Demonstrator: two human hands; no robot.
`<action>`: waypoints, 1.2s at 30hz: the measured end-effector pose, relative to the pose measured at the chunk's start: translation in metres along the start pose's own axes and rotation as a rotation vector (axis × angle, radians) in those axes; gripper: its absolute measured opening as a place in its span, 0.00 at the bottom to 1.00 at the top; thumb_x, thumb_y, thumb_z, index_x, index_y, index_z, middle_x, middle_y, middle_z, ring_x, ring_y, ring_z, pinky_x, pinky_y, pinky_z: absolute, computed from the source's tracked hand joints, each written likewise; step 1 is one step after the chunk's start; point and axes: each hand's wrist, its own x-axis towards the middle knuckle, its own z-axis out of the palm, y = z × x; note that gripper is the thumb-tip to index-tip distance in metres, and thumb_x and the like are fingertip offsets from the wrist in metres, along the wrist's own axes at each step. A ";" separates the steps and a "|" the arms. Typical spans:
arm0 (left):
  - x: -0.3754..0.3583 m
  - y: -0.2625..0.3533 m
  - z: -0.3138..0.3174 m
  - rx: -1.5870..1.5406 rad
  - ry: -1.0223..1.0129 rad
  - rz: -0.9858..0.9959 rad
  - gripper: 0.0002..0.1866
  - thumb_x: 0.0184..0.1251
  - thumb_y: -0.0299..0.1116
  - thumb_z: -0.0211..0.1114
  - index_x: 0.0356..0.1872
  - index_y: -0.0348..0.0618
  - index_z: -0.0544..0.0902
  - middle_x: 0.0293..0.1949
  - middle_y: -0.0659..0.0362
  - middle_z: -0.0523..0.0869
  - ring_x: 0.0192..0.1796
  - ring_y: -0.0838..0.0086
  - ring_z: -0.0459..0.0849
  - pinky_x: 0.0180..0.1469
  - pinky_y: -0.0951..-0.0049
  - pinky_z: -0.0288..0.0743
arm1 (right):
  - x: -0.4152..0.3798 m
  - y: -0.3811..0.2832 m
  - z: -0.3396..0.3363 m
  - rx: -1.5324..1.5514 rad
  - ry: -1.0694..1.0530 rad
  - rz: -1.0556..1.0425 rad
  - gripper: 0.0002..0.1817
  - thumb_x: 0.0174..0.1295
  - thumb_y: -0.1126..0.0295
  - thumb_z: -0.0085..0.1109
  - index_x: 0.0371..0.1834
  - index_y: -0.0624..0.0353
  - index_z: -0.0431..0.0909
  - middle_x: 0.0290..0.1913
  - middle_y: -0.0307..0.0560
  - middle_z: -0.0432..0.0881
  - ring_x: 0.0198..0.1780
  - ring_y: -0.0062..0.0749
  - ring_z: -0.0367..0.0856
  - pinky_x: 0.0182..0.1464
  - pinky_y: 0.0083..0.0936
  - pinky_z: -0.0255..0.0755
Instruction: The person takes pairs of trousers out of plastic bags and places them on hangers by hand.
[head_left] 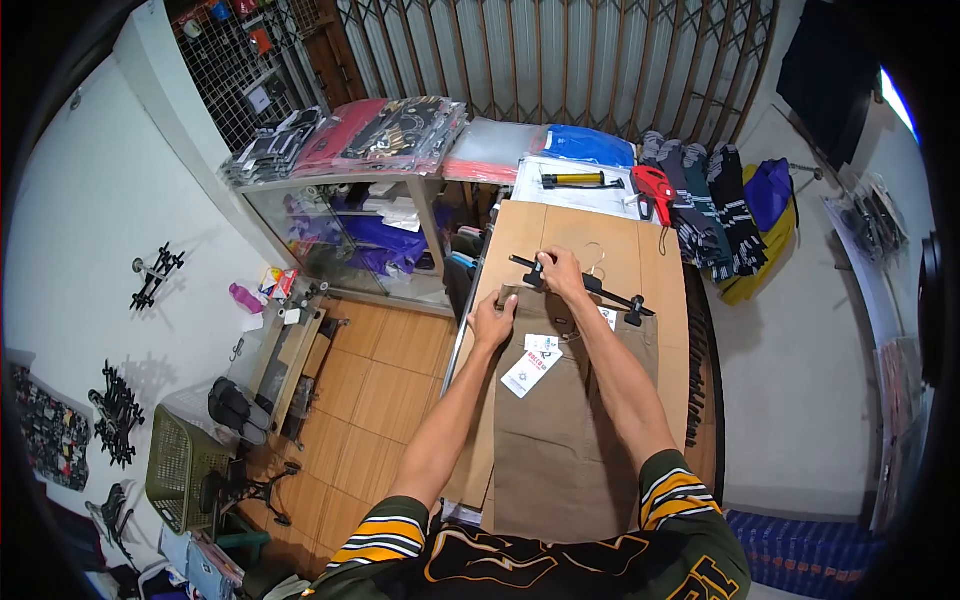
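Observation:
A pair of brown trousers (560,430) lies flat on a wooden table (620,245), waistband away from me, with white paper tags (530,370) on the front. My left hand (493,322) grips the left corner of the waistband. My right hand (562,275) holds a black clip hanger (615,294) with a metal hook, lying across the waistband's top edge.
Beyond the table lie a yellow-and-black pump (580,180), a red tool (655,187) and rolled striped garments (705,205). A glass display case (345,225) topped with packaged clothes stands to the left. A green basket (180,465) and black hangers sit low left on the tiled floor.

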 end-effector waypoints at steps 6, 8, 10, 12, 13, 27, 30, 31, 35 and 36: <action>0.004 -0.009 0.004 -0.071 -0.020 -0.065 0.17 0.69 0.48 0.62 0.43 0.44 0.85 0.31 0.53 0.88 0.37 0.63 0.85 0.53 0.61 0.64 | -0.006 0.005 0.008 -0.070 0.016 -0.009 0.13 0.65 0.65 0.59 0.42 0.63 0.86 0.36 0.53 0.88 0.38 0.36 0.87 0.44 0.32 0.78; 0.003 -0.009 0.004 -0.120 -0.042 -0.091 0.17 0.69 0.49 0.61 0.42 0.45 0.84 0.32 0.52 0.87 0.41 0.57 0.85 0.56 0.54 0.59 | -0.008 0.008 0.011 -0.103 0.023 -0.022 0.13 0.65 0.65 0.59 0.42 0.63 0.86 0.37 0.54 0.88 0.41 0.40 0.87 0.46 0.33 0.77; 0.003 -0.007 0.002 -0.114 -0.072 -0.115 0.17 0.69 0.49 0.61 0.43 0.45 0.84 0.32 0.52 0.87 0.40 0.59 0.85 0.55 0.56 0.60 | -0.010 0.009 0.012 -0.109 0.032 -0.030 0.13 0.65 0.65 0.59 0.42 0.63 0.86 0.37 0.55 0.88 0.41 0.41 0.87 0.46 0.33 0.77; 0.004 -0.006 0.000 -0.098 -0.075 -0.112 0.17 0.69 0.49 0.61 0.43 0.45 0.84 0.32 0.52 0.87 0.40 0.59 0.85 0.55 0.56 0.61 | -0.011 0.009 0.014 -0.113 0.040 -0.040 0.12 0.64 0.65 0.59 0.42 0.63 0.86 0.37 0.56 0.88 0.42 0.42 0.87 0.46 0.33 0.77; 0.004 -0.006 0.000 -0.083 -0.080 -0.111 0.17 0.69 0.48 0.61 0.43 0.44 0.84 0.33 0.52 0.87 0.40 0.60 0.85 0.55 0.57 0.62 | -0.012 0.009 0.014 -0.118 0.040 -0.039 0.12 0.64 0.65 0.59 0.42 0.63 0.86 0.37 0.56 0.88 0.42 0.43 0.87 0.47 0.34 0.77; 0.011 0.001 -0.017 -0.377 -0.232 -0.295 0.11 0.67 0.38 0.64 0.44 0.45 0.83 0.34 0.63 0.86 0.39 0.79 0.80 0.45 0.76 0.71 | -0.007 0.013 0.014 -0.095 0.070 -0.014 0.12 0.65 0.65 0.59 0.42 0.61 0.86 0.36 0.53 0.88 0.39 0.41 0.87 0.46 0.34 0.77; 0.010 0.007 -0.017 -0.366 -0.200 -0.316 0.12 0.66 0.39 0.65 0.44 0.44 0.83 0.36 0.61 0.88 0.42 0.77 0.82 0.49 0.77 0.70 | -0.005 0.016 0.012 -0.047 0.011 0.045 0.12 0.65 0.65 0.59 0.42 0.62 0.86 0.35 0.53 0.88 0.39 0.40 0.86 0.45 0.34 0.76; 0.010 0.006 -0.016 -0.342 -0.176 -0.316 0.13 0.64 0.40 0.65 0.44 0.44 0.83 0.41 0.58 0.90 0.47 0.75 0.85 0.53 0.77 0.70 | -0.006 0.014 0.012 -0.045 0.006 0.045 0.12 0.65 0.65 0.59 0.42 0.62 0.86 0.35 0.54 0.88 0.39 0.41 0.86 0.45 0.34 0.76; 0.014 -0.004 -0.007 -0.278 -0.132 -0.300 0.14 0.65 0.42 0.65 0.45 0.44 0.84 0.40 0.57 0.91 0.45 0.74 0.86 0.54 0.76 0.69 | -0.019 0.011 0.014 -0.111 0.017 -0.034 0.13 0.65 0.65 0.58 0.41 0.63 0.85 0.35 0.57 0.87 0.40 0.44 0.86 0.46 0.36 0.76; 0.014 -0.004 -0.006 -0.264 -0.118 -0.299 0.14 0.64 0.41 0.65 0.44 0.43 0.84 0.39 0.57 0.91 0.45 0.73 0.86 0.54 0.76 0.70 | -0.021 0.011 0.014 -0.111 0.020 -0.035 0.13 0.65 0.65 0.58 0.41 0.63 0.85 0.35 0.57 0.87 0.40 0.44 0.86 0.46 0.36 0.76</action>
